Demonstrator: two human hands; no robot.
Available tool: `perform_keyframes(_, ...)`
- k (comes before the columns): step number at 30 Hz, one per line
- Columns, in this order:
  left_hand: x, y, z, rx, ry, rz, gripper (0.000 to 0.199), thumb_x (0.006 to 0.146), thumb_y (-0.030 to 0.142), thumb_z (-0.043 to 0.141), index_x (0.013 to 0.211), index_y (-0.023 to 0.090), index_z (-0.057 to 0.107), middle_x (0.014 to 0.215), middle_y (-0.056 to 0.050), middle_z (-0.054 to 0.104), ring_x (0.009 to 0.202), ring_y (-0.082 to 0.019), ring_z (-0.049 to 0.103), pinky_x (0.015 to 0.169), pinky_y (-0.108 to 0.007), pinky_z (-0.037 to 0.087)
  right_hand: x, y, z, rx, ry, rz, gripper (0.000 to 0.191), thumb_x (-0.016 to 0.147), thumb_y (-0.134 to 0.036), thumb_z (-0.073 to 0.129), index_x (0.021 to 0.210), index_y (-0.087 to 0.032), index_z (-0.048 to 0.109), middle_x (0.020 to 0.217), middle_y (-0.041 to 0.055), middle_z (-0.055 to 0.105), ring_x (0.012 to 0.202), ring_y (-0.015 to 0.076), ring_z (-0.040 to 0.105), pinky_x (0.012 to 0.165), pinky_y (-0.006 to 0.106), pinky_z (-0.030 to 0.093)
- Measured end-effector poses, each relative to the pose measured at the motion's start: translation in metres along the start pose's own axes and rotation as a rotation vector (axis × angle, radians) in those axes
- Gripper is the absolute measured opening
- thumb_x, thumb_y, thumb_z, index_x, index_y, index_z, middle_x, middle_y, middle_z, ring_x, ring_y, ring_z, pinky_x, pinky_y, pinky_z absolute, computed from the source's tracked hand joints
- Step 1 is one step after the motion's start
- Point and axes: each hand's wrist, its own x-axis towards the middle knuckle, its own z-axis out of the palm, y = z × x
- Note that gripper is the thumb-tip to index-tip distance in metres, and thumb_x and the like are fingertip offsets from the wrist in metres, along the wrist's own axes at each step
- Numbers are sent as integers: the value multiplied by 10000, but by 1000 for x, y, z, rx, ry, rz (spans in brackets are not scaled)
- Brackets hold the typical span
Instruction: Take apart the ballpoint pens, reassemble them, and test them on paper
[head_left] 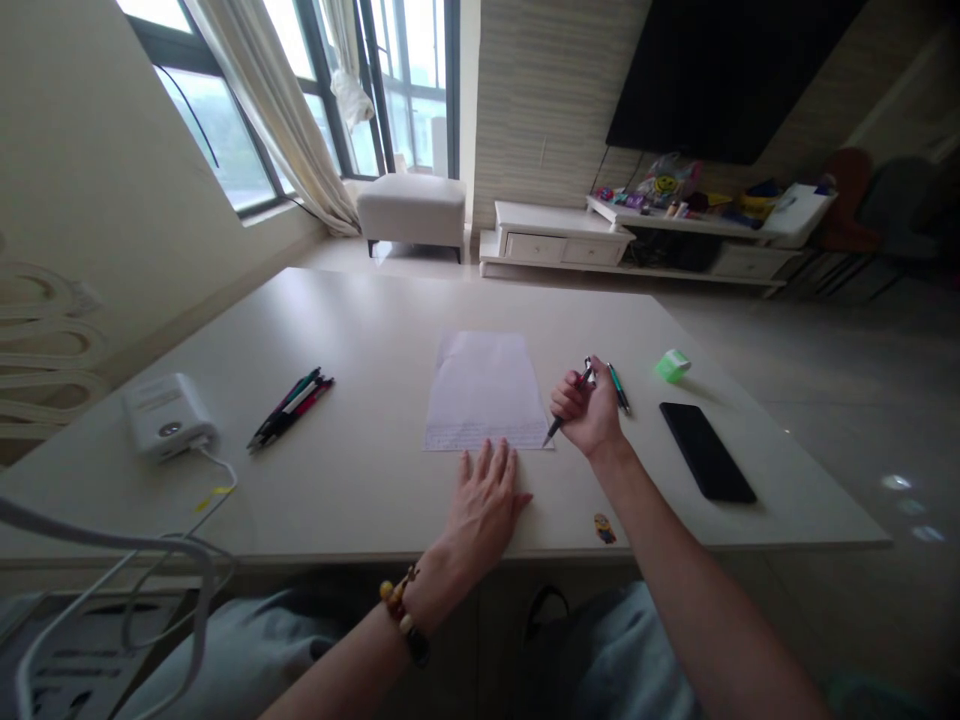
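Note:
A sheet of paper (486, 385) lies on the white table (360, 500), with lines of small writing along its near edge. My left hand (487, 505) rests flat, fingers spread, its fingertips on that near edge; a beaded bracelet circles the wrist. In my right hand (589, 405), closed in a fist with the thumb on top, is a pen (556, 428). The pen's tip points down at the paper's near right corner; whether it touches cannot be made out. Just right of this hand lies a green pen (618, 388).
Several pens (292, 408) lie bunched at the left, near a white device (169, 415) with a cable. On the right are a black phone (706, 452) and a green object (673, 366). A small cartoon sticker (604, 528) is by the front edge.

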Motion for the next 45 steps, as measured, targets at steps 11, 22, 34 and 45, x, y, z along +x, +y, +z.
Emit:
perform_keyframes(11,5,11,2,-25,-7,26,460,941,306,313,1357,133,402,1453,-108,364,1331,-307,306,1079,-543,249,9,28,8,-733,-42,38,383,824,-502,460,818,-145,599,530,32,619,432,136,577,386,205,426)
perform_keyframes(22,6,13,1,-9,-11,41,461,929,260,317,1353,104,406,1429,-145,391,1313,-326,330,1066,-563,246,12,60,-4,-1102,-45,-257,248,818,-329,453,663,-171,565,497,-35,466,436,87,434,430,199,354)
perform_keyframes(34,5,14,2,-26,-2,42,454,916,251,331,1332,109,441,1400,-145,430,1315,-330,321,1070,-573,228,23,79,-10,-1303,75,-335,201,711,-195,414,528,-196,497,466,-25,477,459,116,429,474,237,327)
perform_keyframes(45,5,15,-2,-24,-15,50,452,925,242,308,1341,104,419,1406,-162,414,1312,-324,332,1066,-557,237,25,80,-13,-1318,53,-369,211,699,-183,414,502,-196,489,459,-18,487,462,121,445,472,238,329)
